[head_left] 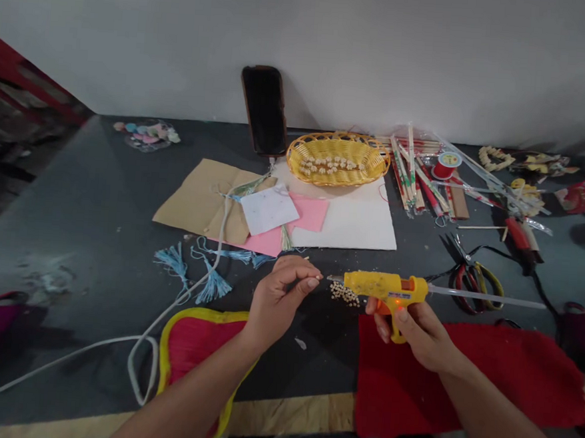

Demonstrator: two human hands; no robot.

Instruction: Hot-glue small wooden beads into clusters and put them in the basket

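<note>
My right hand (422,331) is wrapped round the grip of a yellow hot glue gun (378,285), which lies level with its nozzle pointing left. A clear glue stick (487,297) juts from the gun's back end, and an orange light glows near the trigger. Thumb and forefinger of my left hand (284,295) pinch a tiny pale bead (320,277) just left of the nozzle tip; whether they touch is too small to tell. Under the nozzle lies a small pile of pale beads (343,294) on the dark table (111,233).
A yellow basket (296,169) holds small bead clusters. Near it stand a phone (265,110), papers (352,226) and blue tassels (215,286). Scissors (469,275) and wrapped sticks (416,174) lie right. A white cable (166,307) crosses the left; red cloth (466,384) lies below my right hand.
</note>
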